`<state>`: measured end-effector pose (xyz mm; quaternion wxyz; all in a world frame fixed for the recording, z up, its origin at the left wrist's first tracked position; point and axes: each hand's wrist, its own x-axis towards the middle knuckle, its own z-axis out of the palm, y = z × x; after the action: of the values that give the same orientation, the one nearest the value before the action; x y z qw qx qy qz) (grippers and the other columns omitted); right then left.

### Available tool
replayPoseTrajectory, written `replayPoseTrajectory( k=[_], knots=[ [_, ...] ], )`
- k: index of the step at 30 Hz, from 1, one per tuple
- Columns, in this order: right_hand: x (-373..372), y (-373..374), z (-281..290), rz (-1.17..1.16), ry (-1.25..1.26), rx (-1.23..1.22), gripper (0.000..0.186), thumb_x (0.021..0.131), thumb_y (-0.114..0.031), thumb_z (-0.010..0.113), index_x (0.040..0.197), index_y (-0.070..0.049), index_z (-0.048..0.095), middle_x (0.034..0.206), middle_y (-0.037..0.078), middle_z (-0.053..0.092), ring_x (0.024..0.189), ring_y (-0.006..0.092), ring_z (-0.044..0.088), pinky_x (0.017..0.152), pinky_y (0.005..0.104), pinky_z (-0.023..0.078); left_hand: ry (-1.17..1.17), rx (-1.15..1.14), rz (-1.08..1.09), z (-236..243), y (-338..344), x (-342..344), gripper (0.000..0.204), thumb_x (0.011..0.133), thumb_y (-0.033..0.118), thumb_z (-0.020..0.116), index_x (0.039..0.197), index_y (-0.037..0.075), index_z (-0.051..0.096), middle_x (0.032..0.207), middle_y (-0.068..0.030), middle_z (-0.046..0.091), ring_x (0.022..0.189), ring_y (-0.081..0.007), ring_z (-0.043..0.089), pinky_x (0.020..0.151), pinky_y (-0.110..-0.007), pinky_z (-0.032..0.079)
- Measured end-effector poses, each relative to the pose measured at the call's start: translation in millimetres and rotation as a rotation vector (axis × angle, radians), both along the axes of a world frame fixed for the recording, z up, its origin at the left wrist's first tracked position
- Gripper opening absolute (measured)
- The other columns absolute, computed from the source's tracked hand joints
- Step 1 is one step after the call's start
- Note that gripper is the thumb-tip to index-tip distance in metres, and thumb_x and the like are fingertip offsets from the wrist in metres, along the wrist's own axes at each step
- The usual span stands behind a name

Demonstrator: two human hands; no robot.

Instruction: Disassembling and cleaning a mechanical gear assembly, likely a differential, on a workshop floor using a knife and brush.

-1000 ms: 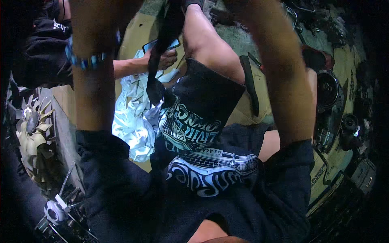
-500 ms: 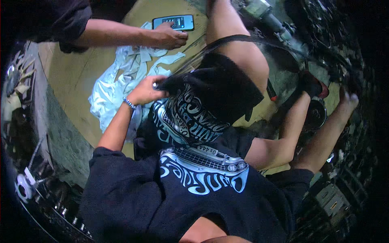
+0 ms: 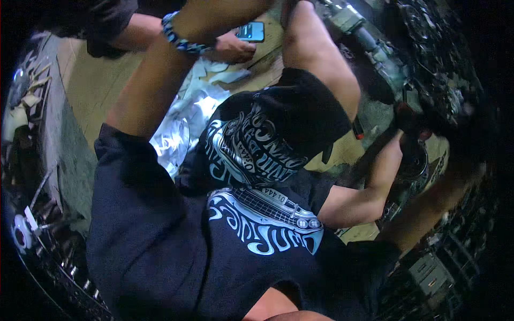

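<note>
My left hand (image 3: 227, 15) is raised to the top edge, a blue beaded bracelet (image 3: 179, 37) around its wrist. Its fingers are cut off by the frame, so I cannot see what they hold. At the right rim my right hand (image 3: 477, 167) is blurred and lost in the dark; its fingers do not show. Beyond my left wrist, another person's hand (image 3: 234, 49) rests beside a phone (image 3: 252, 32) with a lit screen. Pale blue and white cloth (image 3: 184, 115) lies on the floor beneath my left arm, brightly lit.
My bent bare leg (image 3: 324, 59) and black shorts (image 3: 308, 115) fill the middle. Dark metal machine parts (image 3: 375, 45) stand at the upper right. A dark round part (image 3: 415, 160) sits near my right foot. More metal parts (image 3: 24, 232) line the left rim over a tan floor (image 3: 88, 80).
My left hand has risen from above the cloth to the top edge. The black strap-like band stretched between my hands is gone from view. My right hand has become darker and more blurred.
</note>
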<state>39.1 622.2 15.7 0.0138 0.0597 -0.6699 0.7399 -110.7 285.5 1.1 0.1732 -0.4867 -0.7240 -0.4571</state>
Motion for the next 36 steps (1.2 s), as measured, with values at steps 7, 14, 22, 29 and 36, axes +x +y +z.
replayPoseTrajectory(
  k=[7,14,22,29,36],
  knots=[
    [-43.8,-62.7,20.8,-0.204,-0.029,0.519,0.039,0.091,-0.018,0.057,0.126,-0.001,0.055,0.12,0.013,0.06,0.112,0.0235,0.057,0.103,0.0383,0.039,-0.626,0.027,-0.425,35.9,96.9,3.4,0.041,0.093,0.027,0.059,0.114,-0.007,0.06,0.1,-0.0112,0.066,0.091,-0.0139,0.059,0.081,-0.03,0.049],
    [-45.6,43.5,-32.0,-0.398,0.195,-0.175,0.037,0.095,-0.024,0.052,0.122,-0.001,0.057,0.116,0.011,0.062,0.106,0.022,0.059,0.1,0.0372,0.041,-0.412,-0.268,-0.283,-12.6,178.8,-9.8,0.028,0.088,0.025,0.064,0.097,-0.001,0.067,0.082,-0.0127,0.068,0.073,-0.0169,0.064,0.068,-0.033,0.052],
    [-5.2,53.6,-97.3,-1.012,0.048,0.077,0.039,0.077,0.004,0.061,0.116,0.0,0.057,0.109,0.009,0.063,0.096,0.0213,0.063,0.084,0.0367,0.052,-0.467,-0.306,-0.502,-65.2,228.2,-97.2,0.027,0.089,0.025,0.065,0.096,0.0,0.071,0.085,-0.0111,0.071,0.074,-0.016,0.065,0.072,-0.03,0.052],
    [-98.0,106.8,-128.7,-0.85,0.285,1.678,0.034,0.072,-0.014,0.07,0.106,-0.013,0.067,0.105,0.015,0.061,0.1,0.0327,0.06,0.085,0.0398,0.05,-0.163,-0.44,-0.045,-164.1,264.1,-154.4,0.057,0.08,0.039,0.066,0.123,0.002,0.058,0.12,-0.0227,0.059,0.112,-0.0363,0.057,0.096,-0.043,0.045],
    [-143.7,93.4,-168.0,-0.383,-0.251,1.742,0.031,0.071,-0.02,0.069,0.102,-0.015,0.07,0.103,0.012,0.063,0.088,0.0341,0.065,0.076,0.0444,0.054,-0.025,-0.917,-0.109,-177.0,262.2,-152.3,0.07,0.076,0.044,0.067,0.133,0.01,0.048,0.134,-0.0177,0.049,0.127,-0.0368,0.042,0.103,-0.059,0.03]
  ],
)
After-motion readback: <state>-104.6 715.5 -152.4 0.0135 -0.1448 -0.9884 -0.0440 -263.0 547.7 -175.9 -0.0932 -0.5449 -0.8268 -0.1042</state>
